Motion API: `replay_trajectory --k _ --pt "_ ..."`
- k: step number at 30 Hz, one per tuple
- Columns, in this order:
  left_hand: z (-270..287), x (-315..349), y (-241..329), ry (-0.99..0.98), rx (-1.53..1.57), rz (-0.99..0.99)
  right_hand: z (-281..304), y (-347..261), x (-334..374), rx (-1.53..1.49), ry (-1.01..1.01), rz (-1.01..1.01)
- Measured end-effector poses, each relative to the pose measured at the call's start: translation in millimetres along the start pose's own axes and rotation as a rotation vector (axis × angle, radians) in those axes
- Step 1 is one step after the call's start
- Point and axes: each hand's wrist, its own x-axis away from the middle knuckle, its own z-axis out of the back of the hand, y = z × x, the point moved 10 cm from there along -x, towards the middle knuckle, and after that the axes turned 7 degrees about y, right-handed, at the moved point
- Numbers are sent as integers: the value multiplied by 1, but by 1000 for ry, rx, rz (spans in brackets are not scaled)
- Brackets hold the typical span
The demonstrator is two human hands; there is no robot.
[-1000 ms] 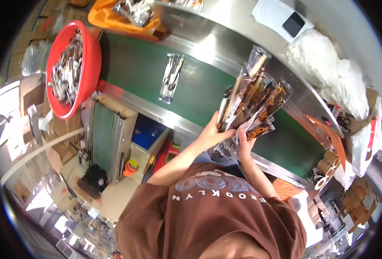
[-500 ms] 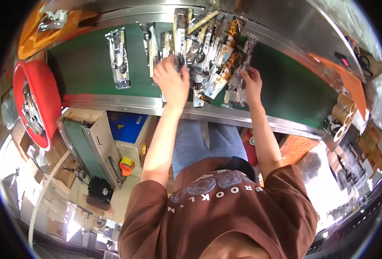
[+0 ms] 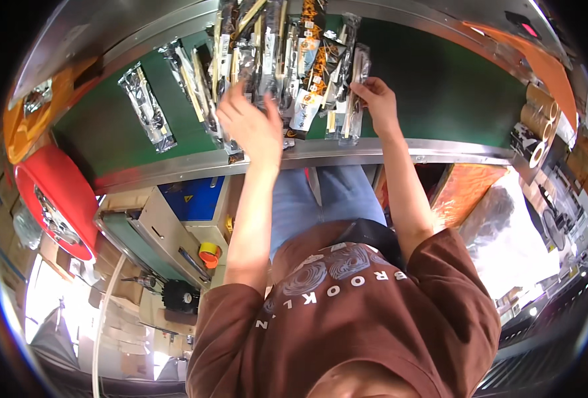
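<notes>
A pile of wrapped cutlery packets [image 3: 307, 113] lies on the green conveyor belt [image 3: 433, 86], with wooden chopsticks showing through clear film and orange-black print on some. Over the front left of the pile is my left hand [image 3: 251, 126], its fingers apart and slightly blurred; whether they touch a packet I cannot tell. My right hand [image 3: 379, 106] pinches the edge of the rightmost cutlery packet [image 3: 357, 119] between thumb and fingers. That packet stands lengthwise along the pile's right side. A single cutlery packet [image 3: 147, 109] lies apart on the left, tilted.
A metal rail [image 3: 334, 154] edges the belt in front of me. To the left hangs a red basin [image 3: 58, 199] with packets in it, below an orange bag [image 3: 48, 113]. Tape rolls [image 3: 538, 126] stand at the belt's right end. A machine with a blue panel [image 3: 191, 199] is lower left.
The view has turned a little. The packets on the belt appear farther left, and the lone one looks more tilted. My left hand has shifted slightly left; my right hand stays at the rightmost packet.
</notes>
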Motion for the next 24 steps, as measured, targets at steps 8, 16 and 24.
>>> replay_trajectory --k 8,16,24 --pt "-91 133 86 -1162 1258 747 4 -36 24 -195 -2 -25" --pt "-53 130 100 -1516 1505 1016 25 -50 0 -494 21 12" --pt "-48 138 91 -1574 1526 1062 28 -83 7 -408 -2 146"
